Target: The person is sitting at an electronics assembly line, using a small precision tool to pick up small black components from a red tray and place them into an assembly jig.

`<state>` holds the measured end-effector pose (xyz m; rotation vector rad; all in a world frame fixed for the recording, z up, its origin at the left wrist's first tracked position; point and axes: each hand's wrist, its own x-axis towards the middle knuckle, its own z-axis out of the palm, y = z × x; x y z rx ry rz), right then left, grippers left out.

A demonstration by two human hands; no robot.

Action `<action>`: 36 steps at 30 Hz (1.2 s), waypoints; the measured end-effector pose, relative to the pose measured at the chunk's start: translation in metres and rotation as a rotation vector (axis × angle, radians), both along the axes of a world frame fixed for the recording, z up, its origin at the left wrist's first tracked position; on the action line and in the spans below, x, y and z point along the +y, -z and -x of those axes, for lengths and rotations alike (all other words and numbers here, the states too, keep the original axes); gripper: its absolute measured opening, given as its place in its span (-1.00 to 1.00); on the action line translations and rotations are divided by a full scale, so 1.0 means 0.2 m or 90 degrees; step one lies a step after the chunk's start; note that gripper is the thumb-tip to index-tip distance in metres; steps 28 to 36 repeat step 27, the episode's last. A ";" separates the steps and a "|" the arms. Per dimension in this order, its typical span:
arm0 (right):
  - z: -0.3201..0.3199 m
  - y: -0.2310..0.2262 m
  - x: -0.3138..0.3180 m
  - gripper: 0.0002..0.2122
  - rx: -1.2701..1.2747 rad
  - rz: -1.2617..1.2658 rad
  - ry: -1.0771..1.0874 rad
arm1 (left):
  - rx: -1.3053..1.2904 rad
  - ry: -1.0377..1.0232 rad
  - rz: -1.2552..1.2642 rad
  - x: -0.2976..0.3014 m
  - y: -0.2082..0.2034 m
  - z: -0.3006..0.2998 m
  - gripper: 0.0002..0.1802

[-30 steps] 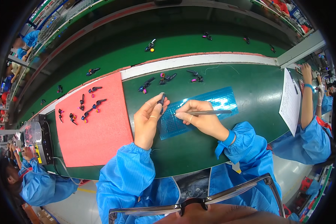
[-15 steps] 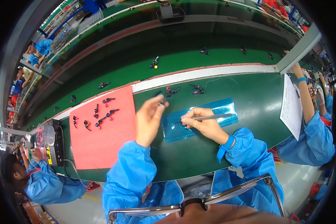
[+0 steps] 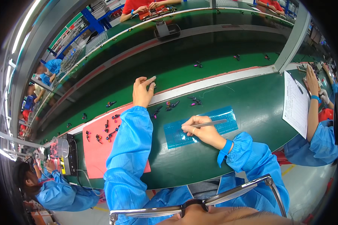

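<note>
My left hand [image 3: 143, 92] reaches over the green conveyor belt, its thumb and index finger bent toward each other in a pinch. What lies between the fingertips is mostly hidden. In my right hand [image 3: 202, 130] is a pair of silver metal tweezers [image 3: 213, 123], tip pointing left. That hand rests over a shiny blue sheet [image 3: 225, 116] with rows of small marks, lying on the dark green table. Behind the sheet sit small black earbud-like pieces [image 3: 172, 106] with coloured ends, and another such piece [image 3: 196, 101] lies to their right.
A pink mat [image 3: 95, 161] with several black pieces lies left, partly under my left sleeve. More pieces [image 3: 198, 65] ride on the belt [image 3: 176, 77], behind a white ledge [image 3: 214, 79]. A paper sheet [image 3: 294, 107] and a grey post [image 3: 294, 39] stand right. Co-workers sit at both sides.
My left hand has moved away from above the table, forward over the belt. My right hand keeps the tweezers over the blue sheet. The whole view has tilted upward a little.
</note>
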<state>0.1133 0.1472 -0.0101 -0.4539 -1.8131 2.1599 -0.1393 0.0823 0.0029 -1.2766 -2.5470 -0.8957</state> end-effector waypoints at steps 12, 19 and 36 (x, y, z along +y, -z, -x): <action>0.02 -0.01 -0.01 -0.88 -0.002 0.009 -0.006 | -0.081 -0.041 -0.092 0.06 -0.03 0.13 -0.78; -0.02 -0.06 0.04 -0.89 -0.015 0.077 0.025 | -0.563 0.178 -0.381 -0.17 -0.20 -0.43 -0.62; 0.00 -0.07 0.03 -0.91 0.127 -0.037 0.080 | -0.774 0.160 -0.302 -0.46 0.01 -0.68 -0.56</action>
